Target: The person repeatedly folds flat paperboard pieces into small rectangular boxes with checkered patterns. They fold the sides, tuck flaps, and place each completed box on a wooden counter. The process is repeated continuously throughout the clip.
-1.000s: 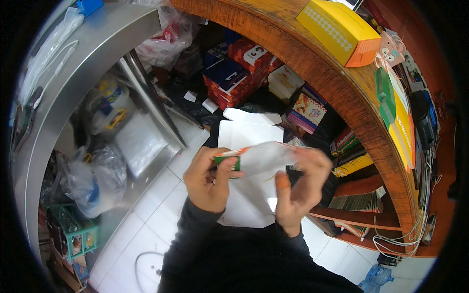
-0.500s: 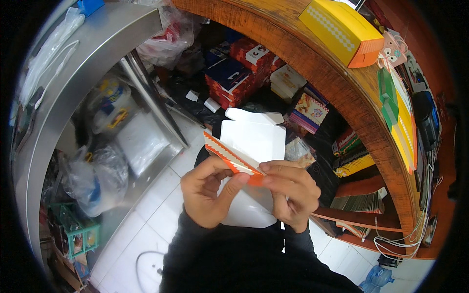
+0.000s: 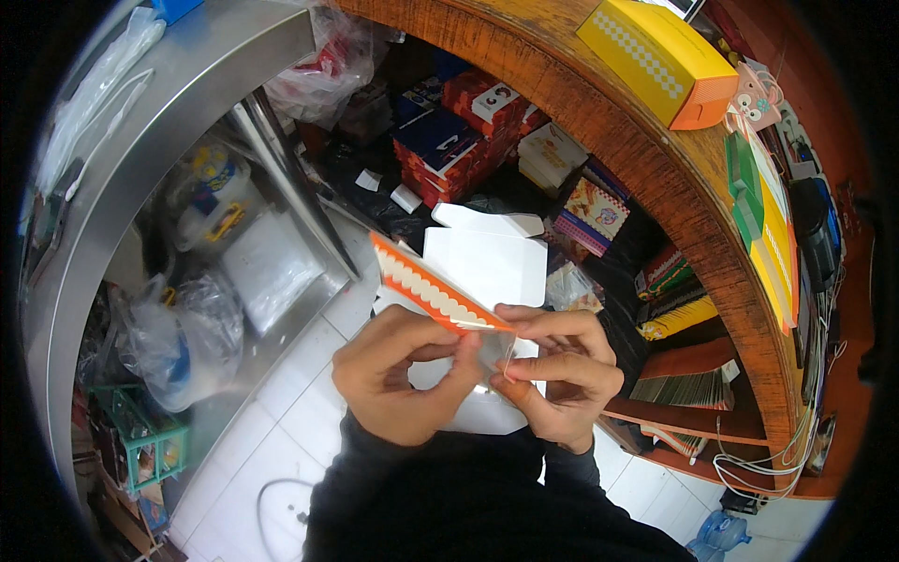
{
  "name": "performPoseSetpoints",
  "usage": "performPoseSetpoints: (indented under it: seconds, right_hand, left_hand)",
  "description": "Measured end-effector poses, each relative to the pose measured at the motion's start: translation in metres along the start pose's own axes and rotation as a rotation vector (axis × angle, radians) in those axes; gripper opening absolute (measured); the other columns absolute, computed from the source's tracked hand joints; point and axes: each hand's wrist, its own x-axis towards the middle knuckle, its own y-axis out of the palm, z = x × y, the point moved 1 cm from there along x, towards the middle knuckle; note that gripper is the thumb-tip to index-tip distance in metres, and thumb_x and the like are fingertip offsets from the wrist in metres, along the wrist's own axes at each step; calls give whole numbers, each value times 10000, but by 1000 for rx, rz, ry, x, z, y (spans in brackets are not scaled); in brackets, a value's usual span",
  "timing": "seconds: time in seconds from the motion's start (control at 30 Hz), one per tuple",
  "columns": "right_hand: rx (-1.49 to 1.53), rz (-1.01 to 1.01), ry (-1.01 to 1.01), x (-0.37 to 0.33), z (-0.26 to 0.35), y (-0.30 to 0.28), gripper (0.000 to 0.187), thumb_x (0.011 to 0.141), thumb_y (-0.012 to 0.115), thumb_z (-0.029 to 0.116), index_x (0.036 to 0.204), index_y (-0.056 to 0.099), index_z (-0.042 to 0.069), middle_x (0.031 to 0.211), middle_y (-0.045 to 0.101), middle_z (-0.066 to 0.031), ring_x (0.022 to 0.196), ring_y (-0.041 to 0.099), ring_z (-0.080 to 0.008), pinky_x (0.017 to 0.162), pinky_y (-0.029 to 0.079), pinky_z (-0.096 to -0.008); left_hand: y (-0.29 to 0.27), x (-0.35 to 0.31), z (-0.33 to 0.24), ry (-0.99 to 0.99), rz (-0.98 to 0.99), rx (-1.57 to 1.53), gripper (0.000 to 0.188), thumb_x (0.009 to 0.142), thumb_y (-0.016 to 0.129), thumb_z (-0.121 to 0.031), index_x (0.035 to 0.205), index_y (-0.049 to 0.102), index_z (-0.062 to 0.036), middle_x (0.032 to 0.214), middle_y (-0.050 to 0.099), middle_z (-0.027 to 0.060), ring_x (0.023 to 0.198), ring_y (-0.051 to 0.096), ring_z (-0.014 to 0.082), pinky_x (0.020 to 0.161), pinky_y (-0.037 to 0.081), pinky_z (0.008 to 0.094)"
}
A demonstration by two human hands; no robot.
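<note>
Both my hands hold a folded orange card with a cream scalloped pattern, tilted up above my lap. My left hand pinches its lower edge between thumb and fingers. Its right end is gripped by my right hand, whose thumb and fingers also pinch a thin pale edge just below. Behind the card, an unfolded white carton with flaps shows its plain side; my hands and the card hide part of it. Black sleeves cover my forearms.
A curved wooden counter arches ahead, with a yellow box on top. Beneath it sit stacks of red and blue boxes. On the left stands a metal table; plastic bags and a green basket lie below.
The orange card has turned and risen, showing more of its scalloped face. My left hand has shifted slightly left and down. My right fingers have spread somewhat at the card's end.
</note>
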Motion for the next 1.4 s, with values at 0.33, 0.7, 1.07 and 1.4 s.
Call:
performPoseSetpoints:
  seconds: [0.33,0.7,1.07,1.4]
  right_hand:
    - [-566,-90,-174,-6,6,20,250,708,748,-49,936,752,54,1037,626,-129,1079,611,-328,864,516,-367]
    - [-580,-14,-72,-5,-6,-10,158,773,650,-91,767,538,19,787,692,-122,651,668,-160,577,489,-227]
    - [-476,157,37,16,2,-23,440,689,758,0,1121,686,51,1035,694,-159,1027,645,-224,914,473,-359]
    - [-677,-188,7,2,-27,-25,925,670,793,103,1442,298,-18,1447,384,-233,1333,375,-348,1073,304,-410]
  left_hand:
    - [14,-6,-3,25,-42,48,285,787,732,14,1061,658,32,970,682,182,766,707,185,542,570,220]
    - [-7,3,-19,157,51,398,514,740,812,-75,1185,560,-20,1103,642,173,832,636,166,527,483,233]
    - [-15,8,3,386,85,638,557,571,853,-41,1100,679,-61,827,566,60,728,554,192,613,474,293]
    - [-24,15,-2,-50,249,18,121,806,669,-14,922,678,-46,867,653,86,753,588,178,686,445,262]
